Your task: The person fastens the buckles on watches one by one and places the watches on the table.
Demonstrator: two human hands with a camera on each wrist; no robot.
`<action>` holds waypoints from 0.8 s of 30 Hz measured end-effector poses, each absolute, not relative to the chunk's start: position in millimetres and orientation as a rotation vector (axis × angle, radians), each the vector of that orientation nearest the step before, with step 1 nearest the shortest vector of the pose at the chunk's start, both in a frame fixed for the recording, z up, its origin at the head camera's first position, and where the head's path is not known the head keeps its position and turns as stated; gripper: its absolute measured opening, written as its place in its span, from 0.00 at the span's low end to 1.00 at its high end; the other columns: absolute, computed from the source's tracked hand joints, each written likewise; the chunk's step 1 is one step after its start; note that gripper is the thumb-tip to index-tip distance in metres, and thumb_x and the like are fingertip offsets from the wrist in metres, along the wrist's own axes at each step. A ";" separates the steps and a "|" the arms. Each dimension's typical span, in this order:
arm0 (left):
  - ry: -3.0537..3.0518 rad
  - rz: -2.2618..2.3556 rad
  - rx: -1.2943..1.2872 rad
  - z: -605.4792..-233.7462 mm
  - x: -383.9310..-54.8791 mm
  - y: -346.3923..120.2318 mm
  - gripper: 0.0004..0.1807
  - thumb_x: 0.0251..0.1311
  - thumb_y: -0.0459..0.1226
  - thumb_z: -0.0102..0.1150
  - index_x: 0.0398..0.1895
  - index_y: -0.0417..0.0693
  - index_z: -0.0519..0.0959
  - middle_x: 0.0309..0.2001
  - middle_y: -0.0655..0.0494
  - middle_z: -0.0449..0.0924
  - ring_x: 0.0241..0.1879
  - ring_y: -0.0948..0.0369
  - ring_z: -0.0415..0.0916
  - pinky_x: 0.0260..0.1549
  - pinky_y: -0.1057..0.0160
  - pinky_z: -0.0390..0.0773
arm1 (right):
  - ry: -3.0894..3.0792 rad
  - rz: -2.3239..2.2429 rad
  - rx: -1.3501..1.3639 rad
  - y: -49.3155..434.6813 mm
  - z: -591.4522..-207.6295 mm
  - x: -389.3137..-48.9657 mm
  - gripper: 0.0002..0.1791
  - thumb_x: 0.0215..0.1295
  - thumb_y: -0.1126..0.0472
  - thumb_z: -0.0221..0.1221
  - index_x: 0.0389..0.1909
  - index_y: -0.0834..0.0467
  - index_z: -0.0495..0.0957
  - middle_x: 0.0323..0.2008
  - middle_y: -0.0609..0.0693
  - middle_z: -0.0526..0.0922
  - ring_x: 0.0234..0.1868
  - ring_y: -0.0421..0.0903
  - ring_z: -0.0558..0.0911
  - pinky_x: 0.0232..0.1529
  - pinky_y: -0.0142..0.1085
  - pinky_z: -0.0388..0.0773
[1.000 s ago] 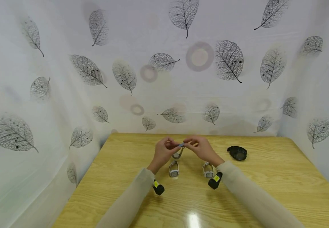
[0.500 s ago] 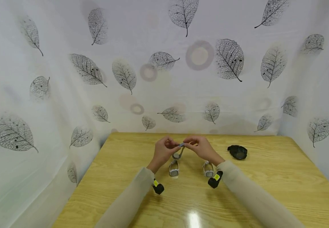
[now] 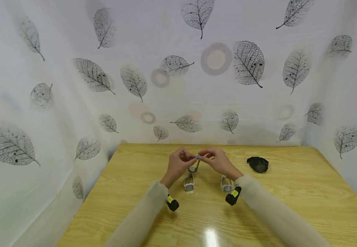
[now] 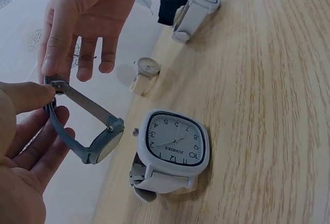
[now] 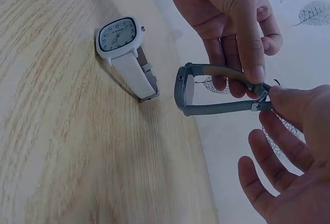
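Observation:
A grey-blue wristwatch [image 3: 192,169] hangs above the table, its strap looped and its case lowest. Between left thumb and fingers, my left hand [image 3: 177,166] pinches the strap near the buckle. My right hand [image 3: 220,163] pinches the strap ends from the other side, thumb against the band. In the right wrist view the metal buckle [image 5: 262,100] sits right at the fingertips, with part of the strap behind them hidden. Below the hands stand a white square-faced watch [image 4: 178,141] on the left and another white watch [image 3: 226,188] on the right.
A black watch [image 3: 258,164] lies farther right on the wooden table [image 3: 129,192]. A small round pale watch [image 4: 148,67] stands near the far edge, mostly behind the right hand in the head view. A leaf-patterned curtain [image 3: 178,96] hangs beyond that edge.
Both hands stay almost in place, still pinching the strap. The bit of band visible between the fingertips looks slightly smaller, and the hanging case has shifted a little. The watches on the table have not moved.

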State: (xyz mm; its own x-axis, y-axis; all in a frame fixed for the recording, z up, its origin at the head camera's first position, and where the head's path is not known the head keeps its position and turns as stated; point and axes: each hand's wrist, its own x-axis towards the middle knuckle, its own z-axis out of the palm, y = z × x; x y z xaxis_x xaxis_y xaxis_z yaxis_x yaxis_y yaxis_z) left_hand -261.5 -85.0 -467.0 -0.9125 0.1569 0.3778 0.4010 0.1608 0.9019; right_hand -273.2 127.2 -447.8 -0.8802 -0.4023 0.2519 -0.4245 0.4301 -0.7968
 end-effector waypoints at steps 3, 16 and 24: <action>-2.237 -1.843 -0.536 -466.1 -261.6 -85.0 0.15 0.58 0.29 0.74 0.29 0.39 0.72 0.39 0.48 0.90 0.37 0.57 0.88 0.35 0.64 0.86 | -2.625 1.530 0.751 129.6 -450.7 -274.3 0.16 0.73 0.53 0.64 0.55 0.57 0.85 0.52 0.50 0.86 0.47 0.50 0.85 0.46 0.46 0.85; -2.240 -1.849 -0.524 -466.2 -259.9 -84.5 0.18 0.58 0.26 0.73 0.26 0.40 0.68 0.37 0.48 0.89 0.37 0.56 0.88 0.37 0.62 0.87 | -2.621 1.358 0.850 125.2 -448.6 -274.2 0.09 0.72 0.56 0.65 0.49 0.52 0.87 0.47 0.47 0.87 0.42 0.45 0.84 0.41 0.41 0.84; -2.224 -1.864 -0.535 -466.0 -261.2 -85.2 0.19 0.58 0.26 0.73 0.26 0.39 0.67 0.37 0.46 0.89 0.37 0.56 0.89 0.36 0.63 0.87 | -2.633 1.402 0.765 123.9 -447.7 -272.2 0.12 0.73 0.53 0.64 0.50 0.52 0.87 0.49 0.48 0.87 0.43 0.47 0.84 0.40 0.42 0.84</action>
State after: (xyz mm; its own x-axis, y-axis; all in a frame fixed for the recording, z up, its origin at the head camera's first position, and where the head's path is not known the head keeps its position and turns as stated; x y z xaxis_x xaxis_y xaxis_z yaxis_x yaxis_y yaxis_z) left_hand -261.2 -85.2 -466.0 -0.9165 0.1510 0.3705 0.3912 0.1439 0.9090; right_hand -272.2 123.9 -447.7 -0.8747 -0.3964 0.2789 -0.4527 0.4627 -0.7622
